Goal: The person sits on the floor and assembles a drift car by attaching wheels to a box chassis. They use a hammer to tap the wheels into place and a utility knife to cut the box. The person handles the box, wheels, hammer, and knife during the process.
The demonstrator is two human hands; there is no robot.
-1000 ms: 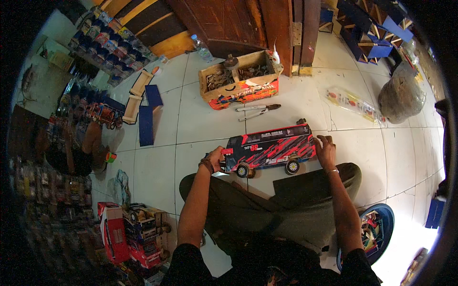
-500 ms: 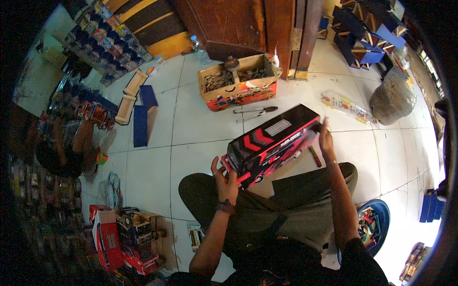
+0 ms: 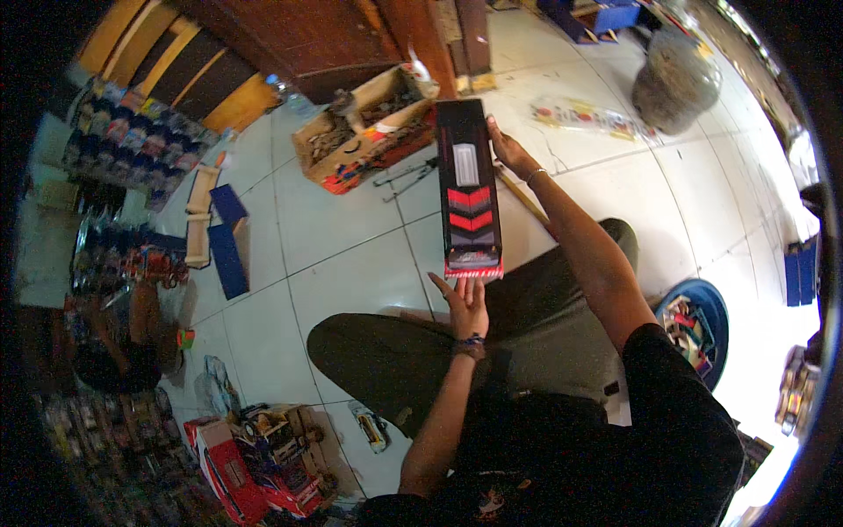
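Blue flat boards point(image 3: 226, 237) beside pale wooden pieces point(image 3: 200, 220), lying on the white tiled floor point(image 3: 334, 255) at far left, near racks of packaged toys point(image 3: 132, 140). Lower left, a heap of red and blue toy trucks point(image 3: 255, 457); just right of it, a small toy car point(image 3: 371, 426) alone on the tiles. Further up, an open cardboard box point(image 3: 364, 127) full of dark metal parts, with pliers point(image 3: 404, 176) on the floor just in front.

At centre, a black toy bus point(image 3: 470, 189) with red chevrons and a grey roof panel, held up lengthways above the floor and the folded legs, one end near, the other pointing away. Left hand point(image 3: 465, 303) under the near end, palm up, fingers point(image 3: 450, 288) spread wide and propping the red bumper edge from below rather than wrapped around it. Right hand point(image 3: 507, 154) at the far end on the right side, arm stretched out, fingers curled against the bus's flank, gripping it.

Right of that, a clear plastic package point(image 3: 584, 116) flat on the tiles, then a grey bulging sack point(image 3: 676, 79) further back. Lower right, a blue round basin point(image 3: 698, 325) with small coloured pieces inside, just beside the knee.
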